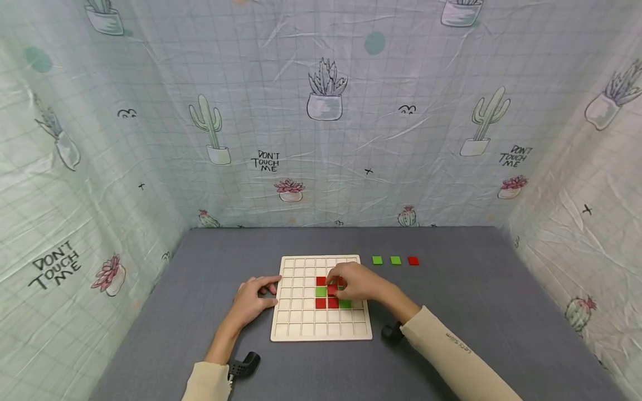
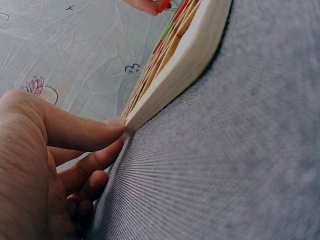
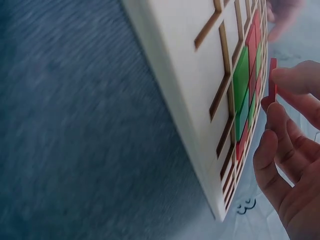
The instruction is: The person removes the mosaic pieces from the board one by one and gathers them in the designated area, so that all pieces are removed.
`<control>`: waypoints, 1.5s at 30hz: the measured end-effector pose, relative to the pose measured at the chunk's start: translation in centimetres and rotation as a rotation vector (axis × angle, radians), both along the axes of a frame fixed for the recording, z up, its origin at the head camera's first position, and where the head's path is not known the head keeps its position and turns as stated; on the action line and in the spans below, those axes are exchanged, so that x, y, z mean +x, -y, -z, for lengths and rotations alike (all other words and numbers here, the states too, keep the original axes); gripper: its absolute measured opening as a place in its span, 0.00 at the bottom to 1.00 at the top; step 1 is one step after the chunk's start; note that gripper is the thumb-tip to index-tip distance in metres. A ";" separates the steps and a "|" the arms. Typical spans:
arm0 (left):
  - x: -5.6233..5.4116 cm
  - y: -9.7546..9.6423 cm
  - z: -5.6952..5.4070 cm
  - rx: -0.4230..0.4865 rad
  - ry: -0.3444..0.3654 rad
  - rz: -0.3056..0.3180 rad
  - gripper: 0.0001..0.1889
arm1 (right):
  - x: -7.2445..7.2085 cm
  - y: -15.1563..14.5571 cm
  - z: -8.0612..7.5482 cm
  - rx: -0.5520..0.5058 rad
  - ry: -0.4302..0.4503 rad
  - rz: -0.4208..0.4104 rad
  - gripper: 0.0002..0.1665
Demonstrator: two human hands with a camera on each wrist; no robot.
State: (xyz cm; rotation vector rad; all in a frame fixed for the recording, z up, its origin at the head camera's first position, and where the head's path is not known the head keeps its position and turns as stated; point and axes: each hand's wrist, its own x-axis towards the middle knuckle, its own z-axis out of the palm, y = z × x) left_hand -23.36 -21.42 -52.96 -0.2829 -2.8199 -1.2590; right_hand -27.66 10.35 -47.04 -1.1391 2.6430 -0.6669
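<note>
A pale wooden grid board (image 1: 296, 328) lies on the grey surface, with red and green square tiles in some of its middle cells. My left hand (image 1: 251, 301) is at the board's left edge; the thumb (image 2: 85, 131) is nearly straight, and its tip touches the rim. Over the tiles, my right hand (image 1: 358, 283) pinches a red tile (image 3: 273, 80) between thumb and fingers, held on edge and apart from the board in the right wrist view. Below it sit a green tile (image 1: 321, 291) and a red tile (image 1: 321, 303). The right hand partly covers the tiles nearest it.
To the right of the board's far corner, two green tiles (image 1: 387, 260) and one red tile (image 1: 413, 260) lie in a row on the grey cloth (image 1: 441, 289). A cactus-print curtain (image 1: 326, 167) encloses the back and sides. Both wrists wear black devices.
</note>
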 end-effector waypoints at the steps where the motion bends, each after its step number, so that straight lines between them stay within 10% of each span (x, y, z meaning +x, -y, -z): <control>1: 0.0 0.0 0.0 0.001 0.001 0.001 0.29 | 0.0 -0.2 0.0 0.003 -0.004 0.007 0.12; 45: 0.1 0.1 0.1 0.000 -0.011 0.014 0.29 | -0.8 -7.7 0.7 -0.035 0.001 0.097 0.14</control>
